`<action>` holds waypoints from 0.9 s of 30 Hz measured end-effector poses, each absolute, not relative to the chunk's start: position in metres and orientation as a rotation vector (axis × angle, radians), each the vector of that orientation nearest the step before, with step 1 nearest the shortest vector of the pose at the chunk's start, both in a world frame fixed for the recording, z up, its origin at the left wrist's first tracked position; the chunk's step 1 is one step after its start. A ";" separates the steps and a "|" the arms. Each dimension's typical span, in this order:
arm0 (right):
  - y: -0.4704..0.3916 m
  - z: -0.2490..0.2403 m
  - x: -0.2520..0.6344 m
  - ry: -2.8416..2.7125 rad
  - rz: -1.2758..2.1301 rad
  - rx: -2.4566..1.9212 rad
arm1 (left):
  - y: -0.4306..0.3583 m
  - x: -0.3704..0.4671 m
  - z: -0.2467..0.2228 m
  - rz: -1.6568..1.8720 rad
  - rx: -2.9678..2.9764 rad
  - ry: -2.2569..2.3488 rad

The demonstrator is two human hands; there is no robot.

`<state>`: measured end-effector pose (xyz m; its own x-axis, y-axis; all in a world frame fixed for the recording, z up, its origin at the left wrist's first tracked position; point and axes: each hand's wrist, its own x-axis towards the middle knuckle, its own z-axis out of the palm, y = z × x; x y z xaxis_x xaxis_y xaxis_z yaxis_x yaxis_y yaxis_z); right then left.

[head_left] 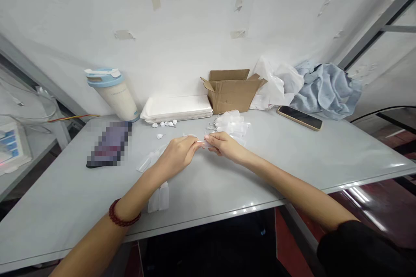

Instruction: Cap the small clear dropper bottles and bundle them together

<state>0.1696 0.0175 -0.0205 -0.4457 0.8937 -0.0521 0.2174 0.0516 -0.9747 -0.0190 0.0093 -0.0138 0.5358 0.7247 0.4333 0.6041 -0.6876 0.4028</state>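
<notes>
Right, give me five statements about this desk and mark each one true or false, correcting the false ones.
1. The left hand and right hand meet at a small pale piece. True.
2. All the translucent pieces lie beyond the right hand. False: some translucent pieces lie beside the left forearm.
3. The box is shut. False: the cardboard box stands open.
4. A dark red bracelet circles the left forearm. True.
5. The tumbler's lid is red. False: the lid is blue and white.

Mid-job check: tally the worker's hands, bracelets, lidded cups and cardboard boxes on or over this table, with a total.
Hands (left hand, right hand): 2
Dark red bracelet: 1
Lidded cup: 1
Cardboard box: 1
Total: 5
</notes>
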 end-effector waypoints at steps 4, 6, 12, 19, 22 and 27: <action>0.018 -0.023 0.168 -1.786 1.314 -1.160 | 0.012 -0.021 -0.012 0.797 2.532 1.149; 0.017 -0.023 0.167 -1.863 1.143 -1.188 | 0.014 -0.023 -0.010 0.745 2.471 1.187; 0.018 -0.020 0.172 -1.951 0.690 -1.229 | 0.026 -0.036 -0.008 0.713 2.445 1.419; 0.030 -0.023 0.184 -1.944 0.427 -1.288 | 0.042 -0.066 -0.006 0.464 2.370 2.019; 0.036 -0.023 0.188 -1.912 0.363 -1.311 | 0.046 -0.076 -0.005 0.328 2.211 2.257; 0.045 -0.024 0.195 -1.875 0.264 -1.367 | 0.053 -0.086 -0.012 0.283 2.253 2.281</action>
<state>0.1954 0.0454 -0.0243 -0.1122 0.8770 0.4671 0.7136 0.3982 -0.5763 -0.0855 0.0530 -0.0119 -0.0185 0.9840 0.1770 0.9975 0.0060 0.0709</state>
